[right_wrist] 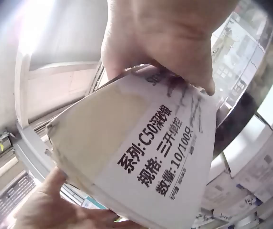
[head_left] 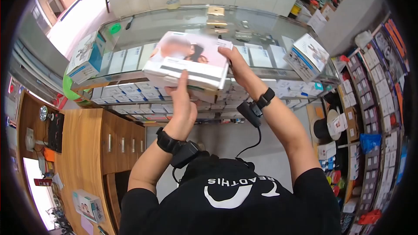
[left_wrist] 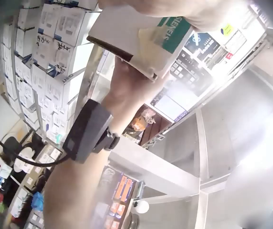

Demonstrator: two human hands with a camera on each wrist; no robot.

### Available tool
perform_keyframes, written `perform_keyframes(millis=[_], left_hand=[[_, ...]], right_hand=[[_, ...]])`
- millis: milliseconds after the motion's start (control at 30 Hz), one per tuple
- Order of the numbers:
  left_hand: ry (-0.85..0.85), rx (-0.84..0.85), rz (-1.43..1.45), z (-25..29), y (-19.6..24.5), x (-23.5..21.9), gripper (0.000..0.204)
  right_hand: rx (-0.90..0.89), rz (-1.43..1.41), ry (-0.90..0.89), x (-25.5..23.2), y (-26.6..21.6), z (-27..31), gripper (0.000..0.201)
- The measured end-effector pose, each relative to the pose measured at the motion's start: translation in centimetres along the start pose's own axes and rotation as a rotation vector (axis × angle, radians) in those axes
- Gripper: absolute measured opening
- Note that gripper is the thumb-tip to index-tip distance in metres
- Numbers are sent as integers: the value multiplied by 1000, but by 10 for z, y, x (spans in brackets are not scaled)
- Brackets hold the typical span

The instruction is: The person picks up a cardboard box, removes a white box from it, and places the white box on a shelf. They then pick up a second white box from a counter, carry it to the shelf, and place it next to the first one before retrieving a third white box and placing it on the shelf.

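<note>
White cardboard box (head_left: 187, 63) held aloft as I watch: left hand (head_left: 183, 104) and right hand (head_left: 237, 63) both grasp it above the glass counter (head_left: 143, 26).

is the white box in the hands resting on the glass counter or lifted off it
Lifted. Both the left hand and right hand hold the flat white cardboard box up above the glass display counter, not touching it.

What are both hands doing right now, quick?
Left hand: holds the box from below, thumb against its near side.
Right hand: grips the same box at its right end.
</note>
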State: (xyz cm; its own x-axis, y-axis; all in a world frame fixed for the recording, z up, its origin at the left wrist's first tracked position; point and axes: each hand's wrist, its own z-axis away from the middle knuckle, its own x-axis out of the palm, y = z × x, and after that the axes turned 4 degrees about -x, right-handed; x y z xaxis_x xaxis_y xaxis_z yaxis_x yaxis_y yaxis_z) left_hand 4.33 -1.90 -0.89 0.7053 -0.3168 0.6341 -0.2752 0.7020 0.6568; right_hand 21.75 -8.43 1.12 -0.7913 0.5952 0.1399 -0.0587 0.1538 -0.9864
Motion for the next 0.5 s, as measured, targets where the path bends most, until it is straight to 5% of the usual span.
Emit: perform_keyframes(millis=[100, 167, 233, 367, 500], left_hand=[[-15, -15, -75, -7, 21, -2, 103], [-61, -85, -177, -9, 30, -7, 85], [-68, -104, -180, -12, 36, -14, 87], [-174, -75, -171, -13, 41, -26, 84], [-255, -32, -224, -16, 44, -48, 80]], right_hand=[[25, 246, 110, 6, -7, -12, 55], [28, 337, 119, 14, -19, -8, 53], [-990, 1432, 241, 29, -30, 1, 44], [-835, 1313, -176, 70, -34, 18, 30], [-797, 1437, -108, 92, -33, 24, 22]])
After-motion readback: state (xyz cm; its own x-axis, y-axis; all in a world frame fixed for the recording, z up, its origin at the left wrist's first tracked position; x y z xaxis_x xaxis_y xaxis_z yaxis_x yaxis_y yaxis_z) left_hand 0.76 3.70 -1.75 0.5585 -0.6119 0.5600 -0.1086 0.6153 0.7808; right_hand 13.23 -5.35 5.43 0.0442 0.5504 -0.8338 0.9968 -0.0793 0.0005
